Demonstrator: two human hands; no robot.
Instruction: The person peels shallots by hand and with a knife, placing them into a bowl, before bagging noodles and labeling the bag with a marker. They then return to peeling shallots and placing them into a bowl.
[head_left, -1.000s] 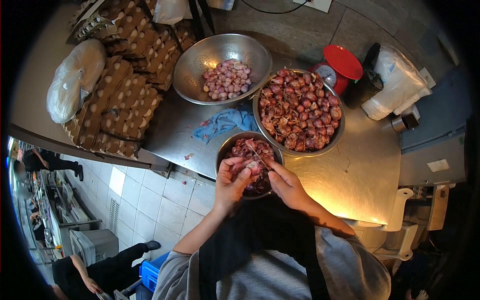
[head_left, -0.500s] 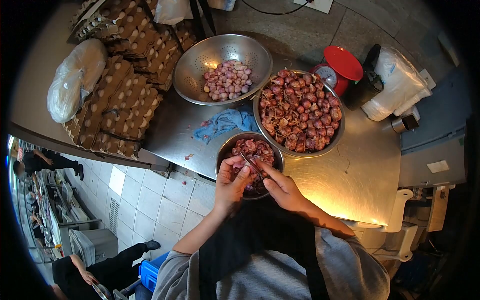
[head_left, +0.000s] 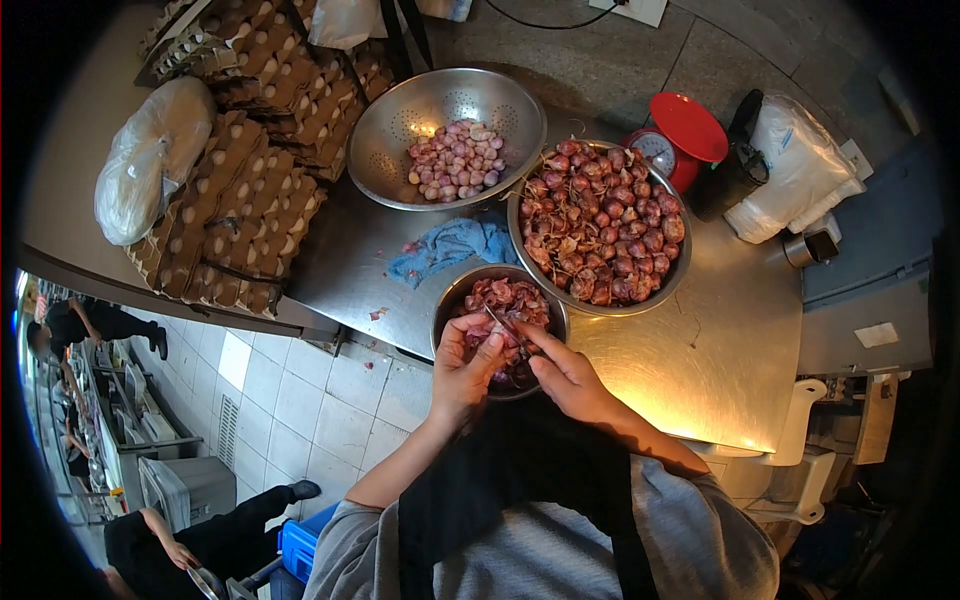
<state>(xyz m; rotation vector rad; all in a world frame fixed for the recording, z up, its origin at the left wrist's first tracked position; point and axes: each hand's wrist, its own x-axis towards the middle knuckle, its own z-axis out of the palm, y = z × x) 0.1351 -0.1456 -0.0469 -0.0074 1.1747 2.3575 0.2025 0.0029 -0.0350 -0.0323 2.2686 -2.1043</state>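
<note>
My left hand [head_left: 466,368] is closed around a small shallot [head_left: 499,329], mostly covered by the fingers. In my right hand [head_left: 566,378] is a small knife [head_left: 493,315], its blade against the shallot. Both hands are above a metal bowl [head_left: 439,318] full of reddish shallot skins [head_left: 512,296]. Just beyond, on the right, a larger metal bowl [head_left: 684,262] is heaped with unpeeled shallots [head_left: 610,220]. A steel colander [head_left: 375,150] at the back left holds peeled pink shallots [head_left: 455,163].
A crumpled blue cloth [head_left: 455,248] lies on the steel table [head_left: 720,340]. Egg trays [head_left: 235,210] are stacked at left, with a plastic bag [head_left: 150,165] on them. A red scale [head_left: 688,128] stands behind the large bowl. Other people [head_left: 200,535] are on the left.
The hands, knife and shallot stay over the skins bowl with only slight finger movement. At far left, a person in the background has shifted an arm.
</note>
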